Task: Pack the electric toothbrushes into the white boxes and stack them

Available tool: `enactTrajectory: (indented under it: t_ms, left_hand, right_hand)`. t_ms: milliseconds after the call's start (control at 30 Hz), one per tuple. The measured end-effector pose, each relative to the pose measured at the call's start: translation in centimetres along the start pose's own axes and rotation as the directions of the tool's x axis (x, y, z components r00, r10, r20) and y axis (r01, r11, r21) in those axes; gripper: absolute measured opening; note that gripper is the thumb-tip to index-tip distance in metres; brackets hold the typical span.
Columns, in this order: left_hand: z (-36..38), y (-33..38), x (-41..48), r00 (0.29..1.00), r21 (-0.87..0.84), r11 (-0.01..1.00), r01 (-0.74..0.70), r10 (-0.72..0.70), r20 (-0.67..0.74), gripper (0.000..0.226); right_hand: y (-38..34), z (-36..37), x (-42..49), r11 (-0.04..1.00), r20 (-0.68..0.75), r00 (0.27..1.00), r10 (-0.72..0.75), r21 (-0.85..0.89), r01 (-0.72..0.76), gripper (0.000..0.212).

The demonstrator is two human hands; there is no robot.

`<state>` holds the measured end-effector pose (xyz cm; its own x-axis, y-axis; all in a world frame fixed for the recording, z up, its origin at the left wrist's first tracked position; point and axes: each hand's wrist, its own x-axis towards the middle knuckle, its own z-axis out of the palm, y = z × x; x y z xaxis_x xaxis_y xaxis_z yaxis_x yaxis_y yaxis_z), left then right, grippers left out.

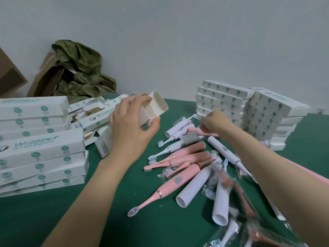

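Head view: the left hand [131,122] grips an open white box [154,107], mouth turned right toward the toothbrushes [185,157] piled at centre, presumably for loading. The right hand [211,122] reaches over the pile's far end; blur hides its grip. Closed boxes [229,100] stand stacked far right.

Heaped loose at centre: pink and white electric toothbrushes [185,152]. Closed white boxes piled in left stack [41,152] and right stack [249,113]; open box [156,107] aloft, tilted.

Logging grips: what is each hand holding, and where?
Left hand grips the open white box near its open end; right hand is blurred, hold unclear.
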<state>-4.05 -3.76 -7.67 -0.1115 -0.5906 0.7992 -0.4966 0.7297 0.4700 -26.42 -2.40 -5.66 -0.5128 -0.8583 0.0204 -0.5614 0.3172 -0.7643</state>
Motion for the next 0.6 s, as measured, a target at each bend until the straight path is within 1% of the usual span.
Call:
enactTrajectory:
  t_ms: [33, 67, 167, 200, 233, 267, 300, 333, 400, 433, 500, 533, 600]
  left_hand:
    - [0.1, -0.4, 0.0, 1.0, 0.034, 0.999, 0.01, -0.009, -0.011, 0.044]
    - [0.2, -0.6, -0.1, 1.0, 0.046, 0.999, 0.016, -0.015, -0.007, 0.043]
    - [0.8, -0.8, -0.2, 0.998, 0.025, 0.999, 0.025, -0.026, 0.057, 0.042]
    - [0.9, -0.8, -0.3, 0.997, 0.026, 1.0, 0.015, -0.016, 0.072, 0.041]
    - [0.9, -0.8, -0.5, 0.997, 0.031, 1.0, -0.001, -0.002, 0.078, 0.04]
    - [0.9, -0.9, -0.5, 0.997, 0.035, 0.999, -0.014, 0.011, 0.081, 0.04]
    - [0.9, -0.9, -0.5, 0.997, 0.034, 0.999, -0.019, 0.016, 0.08, 0.04]
    - [0.8, -1.0, -0.5, 0.997, 0.031, 0.999, -0.019, 0.016, 0.074, 0.041]
    - [0.6, -1.2, -0.3, 0.998, 0.026, 1.0, -0.016, 0.014, 0.059, 0.043]
    - [0.6, -1.2, -0.1, 0.998, 0.026, 1.0, -0.014, 0.012, 0.055, 0.043]
    - [0.6, -1.2, -0.1, 0.998, 0.029, 1.0, -0.011, 0.009, 0.057, 0.041]
    - [0.6, -1.3, -0.1, 0.998, 0.034, 0.999, -0.01, 0.008, 0.06, 0.04]
    - [0.8, -1.4, -0.2, 0.998, 0.05, 0.999, -0.012, 0.009, 0.059, 0.04]
  right_hand:
    - [0.9, 0.4, 0.7, 0.99, 0.044, 0.996, 0.075, -0.124, -0.069, 0.026]
    - [1.6, 1.1, 1.3, 0.97, 0.072, 0.99, 0.121, -0.22, -0.103, 0.027]
    - [1.9, 3.1, 2.2, 0.866, 0.067, 0.986, 0.15, -0.49, -0.098, 0.016]
    - [1.9, 3.7, 2.5, 0.837, 0.058, 0.988, 0.145, -0.54, -0.091, 0.023]
    - [1.7, 4.2, 2.6, 0.822, 0.058, 0.984, 0.17, -0.558, -0.11, 0.035]
    - [1.6, 4.7, 2.8, 0.825, 0.079, 0.975, 0.208, -0.549, -0.132, 0.045]
    - [1.5, 5.2, 3.1, 0.84, 0.114, 0.963, 0.243, -0.521, -0.15, 0.048]
    - [1.4, 5.7, 3.4, 0.857, 0.143, 0.952, 0.269, -0.487, -0.169, 0.046]
    - [0.9, 6.2, 3.1, 0.856, 0.136, 0.932, 0.337, -0.457, -0.243, 0.036]
    - [0.8, 6.4, 3.0, 0.858, 0.13, 0.924, 0.36, -0.436, -0.273, 0.037]
    - [0.8, 6.6, 3.3, 0.871, 0.157, 0.923, 0.351, -0.417, -0.26, 0.045]
    - [0.7, 6.5, 3.4, 0.886, 0.181, 0.925, 0.333, -0.397, -0.241, 0.043]
    - [0.1, 6.0, 3.1, 0.94, 0.2, 0.94, 0.275, -0.26, -0.22, 0.026]
